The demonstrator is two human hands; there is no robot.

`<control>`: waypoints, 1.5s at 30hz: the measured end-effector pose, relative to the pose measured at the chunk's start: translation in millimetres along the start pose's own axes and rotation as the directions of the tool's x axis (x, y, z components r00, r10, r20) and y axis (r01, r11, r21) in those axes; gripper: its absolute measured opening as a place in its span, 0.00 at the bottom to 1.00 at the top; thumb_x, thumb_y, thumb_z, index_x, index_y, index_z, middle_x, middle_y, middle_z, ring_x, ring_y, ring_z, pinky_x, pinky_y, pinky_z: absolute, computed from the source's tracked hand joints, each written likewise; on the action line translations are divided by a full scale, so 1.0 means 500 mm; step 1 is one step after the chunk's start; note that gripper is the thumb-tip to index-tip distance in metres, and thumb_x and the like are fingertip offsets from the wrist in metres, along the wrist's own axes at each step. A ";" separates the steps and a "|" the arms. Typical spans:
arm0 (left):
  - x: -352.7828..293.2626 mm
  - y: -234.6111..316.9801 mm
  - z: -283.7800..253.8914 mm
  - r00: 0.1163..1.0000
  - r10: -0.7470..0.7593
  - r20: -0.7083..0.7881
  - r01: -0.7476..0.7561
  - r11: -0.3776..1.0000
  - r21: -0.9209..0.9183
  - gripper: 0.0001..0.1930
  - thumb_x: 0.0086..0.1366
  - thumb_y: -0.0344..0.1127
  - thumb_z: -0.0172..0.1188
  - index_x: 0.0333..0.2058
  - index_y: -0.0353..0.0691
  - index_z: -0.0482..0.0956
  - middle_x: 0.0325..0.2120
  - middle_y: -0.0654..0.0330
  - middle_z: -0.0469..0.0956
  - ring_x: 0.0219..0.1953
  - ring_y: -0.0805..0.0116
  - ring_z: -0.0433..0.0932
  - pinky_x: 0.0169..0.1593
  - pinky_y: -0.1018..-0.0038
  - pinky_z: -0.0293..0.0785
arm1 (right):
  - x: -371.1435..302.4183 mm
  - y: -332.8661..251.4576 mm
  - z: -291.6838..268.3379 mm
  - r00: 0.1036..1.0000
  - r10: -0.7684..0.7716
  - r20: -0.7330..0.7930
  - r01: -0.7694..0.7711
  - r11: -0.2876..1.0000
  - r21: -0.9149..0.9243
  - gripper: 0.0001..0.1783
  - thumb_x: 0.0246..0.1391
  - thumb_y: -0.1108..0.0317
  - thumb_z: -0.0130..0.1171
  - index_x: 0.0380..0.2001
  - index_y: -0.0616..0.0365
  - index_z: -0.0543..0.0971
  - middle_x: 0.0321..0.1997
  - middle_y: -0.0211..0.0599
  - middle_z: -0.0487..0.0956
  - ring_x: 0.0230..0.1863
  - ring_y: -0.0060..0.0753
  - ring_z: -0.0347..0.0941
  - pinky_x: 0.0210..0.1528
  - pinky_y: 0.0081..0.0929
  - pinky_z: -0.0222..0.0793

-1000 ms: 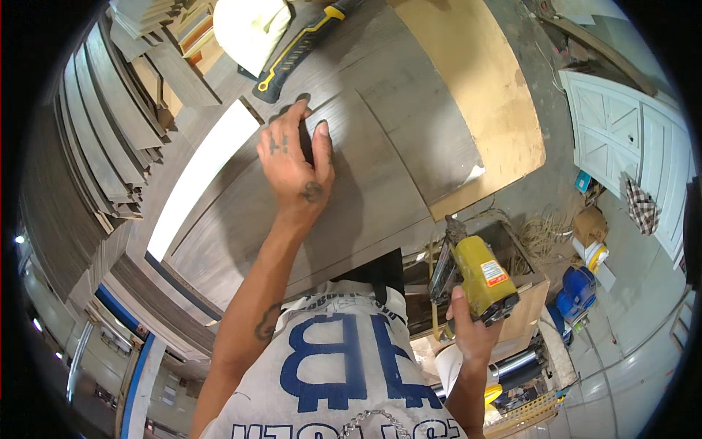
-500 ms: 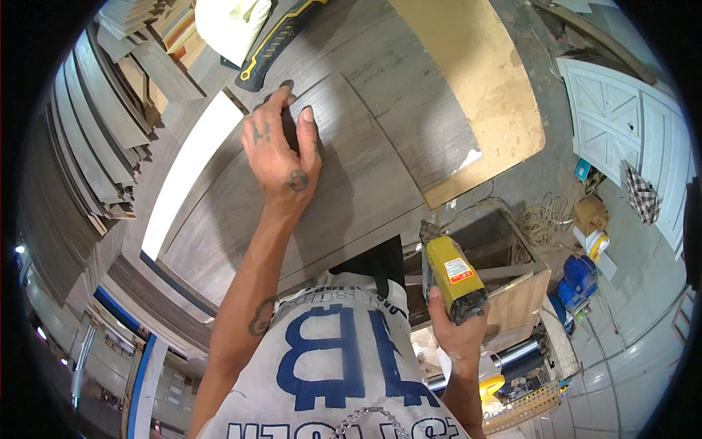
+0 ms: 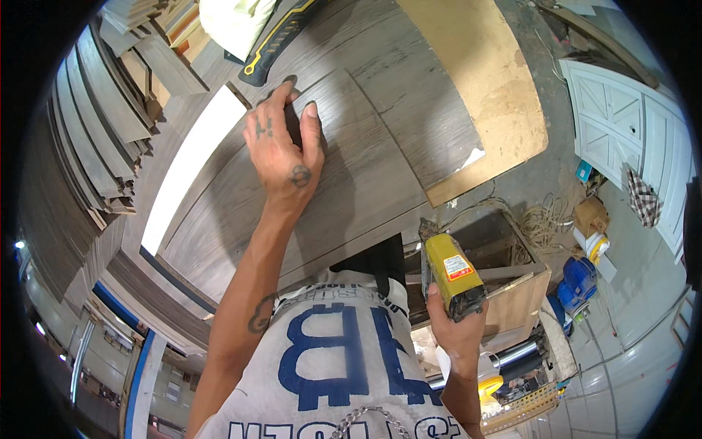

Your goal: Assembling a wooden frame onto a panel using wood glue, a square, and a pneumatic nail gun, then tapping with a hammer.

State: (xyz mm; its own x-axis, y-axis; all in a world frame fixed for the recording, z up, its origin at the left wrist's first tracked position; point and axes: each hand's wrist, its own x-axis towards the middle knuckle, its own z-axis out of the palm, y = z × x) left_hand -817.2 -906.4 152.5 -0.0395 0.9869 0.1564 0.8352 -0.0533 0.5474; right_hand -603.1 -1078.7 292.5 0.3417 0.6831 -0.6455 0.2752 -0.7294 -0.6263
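My left hand point(image 3: 287, 157) lies over a grey-brown wood-grain panel point(image 3: 358, 164), with the thumb held apart from the fingers. I see nothing gripped in it; the underside is in shadow. Just beyond its fingertips rests a black and yellow tool handle point(image 3: 272, 45), beside a pale yellow-white item point(image 3: 235, 25). At the lower right, my right hand point(image 3: 459, 328) is closed around a boxy yellow power tool point(image 3: 446, 257) with a black end and a metal strip along its left side. The tool is off the panel's near edge; its exact kind is unclear.
Stacked wood-grain boards point(image 3: 91, 139) stand at the left. A tan board point(image 3: 504, 88) lies along the panel's right side. Below it sits an open wooden box point(image 3: 523, 293). Coiled hose point(image 3: 545, 223), a blue machine point(image 3: 578, 285) and a white cabinet point(image 3: 618, 110) are farther right.
The view has shifted very slightly. Both hands keep nearly the same places, and the yellow power tool stays in my right hand.
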 end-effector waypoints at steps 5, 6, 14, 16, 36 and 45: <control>0.002 0.002 -0.002 1.000 -0.018 0.016 0.018 1.000 -0.009 0.19 0.68 0.42 0.56 0.52 0.35 0.74 0.39 0.52 0.77 0.44 0.58 0.72 0.52 0.61 0.67 | 0.003 -0.023 0.000 1.000 -0.009 0.018 0.011 0.991 -0.136 0.13 0.49 0.72 0.65 0.36 0.66 0.76 0.25 0.39 0.81 0.28 0.23 0.79 0.32 0.23 0.73; 0.000 0.000 -0.002 1.000 -0.019 0.014 0.019 1.000 -0.010 0.19 0.68 0.42 0.56 0.52 0.35 0.74 0.39 0.52 0.77 0.44 0.58 0.72 0.52 0.61 0.67 | 0.003 -0.025 -0.001 1.000 -0.011 0.018 0.013 0.990 -0.138 0.13 0.49 0.72 0.65 0.36 0.66 0.76 0.25 0.39 0.81 0.28 0.23 0.79 0.32 0.23 0.73; 0.004 -0.001 0.002 1.000 -0.001 -0.014 0.001 1.000 -0.026 0.19 0.67 0.41 0.58 0.52 0.35 0.74 0.40 0.53 0.78 0.43 0.58 0.72 0.52 0.62 0.67 | 0.020 -0.017 -0.009 0.999 0.039 -0.005 -0.039 0.982 -0.187 0.10 0.52 0.64 0.65 0.31 0.60 0.81 0.26 0.42 0.82 0.27 0.40 0.82 0.30 0.31 0.74; 0.005 -0.001 0.005 1.000 0.017 -0.024 -0.018 0.999 -0.035 0.19 0.67 0.39 0.58 0.53 0.36 0.73 0.39 0.54 0.77 0.42 0.58 0.71 0.51 0.62 0.65 | 0.021 -0.026 -0.004 1.000 0.008 -0.019 -0.011 0.985 -0.171 0.10 0.53 0.63 0.65 0.31 0.60 0.81 0.26 0.42 0.82 0.28 0.40 0.82 0.31 0.31 0.74; -0.448 -0.184 -0.261 0.829 0.285 0.481 -0.298 0.953 -0.051 0.44 0.51 0.48 0.71 0.62 0.31 0.64 0.67 0.43 0.57 0.70 0.45 0.52 0.71 0.44 0.38 | -0.147 0.082 0.121 0.991 -0.028 -0.134 0.027 1.000 -0.007 0.22 0.50 0.69 0.70 0.44 0.69 0.73 0.31 0.34 0.80 0.30 0.18 0.76 0.33 0.18 0.71; -0.461 -0.211 -0.255 0.846 0.358 0.396 -0.355 0.931 -0.082 0.49 0.47 0.42 0.74 0.64 0.29 0.58 0.67 0.41 0.56 0.70 0.43 0.53 0.68 0.38 0.49 | -0.191 0.080 0.212 0.982 -0.178 0.069 0.182 0.981 -0.063 0.07 0.49 0.72 0.68 0.29 0.63 0.81 0.23 0.34 0.81 0.22 0.27 0.77 0.29 0.25 0.70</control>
State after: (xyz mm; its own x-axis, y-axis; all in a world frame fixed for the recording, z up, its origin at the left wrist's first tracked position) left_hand -966.1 -1147.8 163.4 0.4829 0.8757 0.0023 0.7465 -0.4130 0.5216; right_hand -719.7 -1169.1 282.8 0.2244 0.8028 -0.5524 0.3890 -0.5935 -0.7046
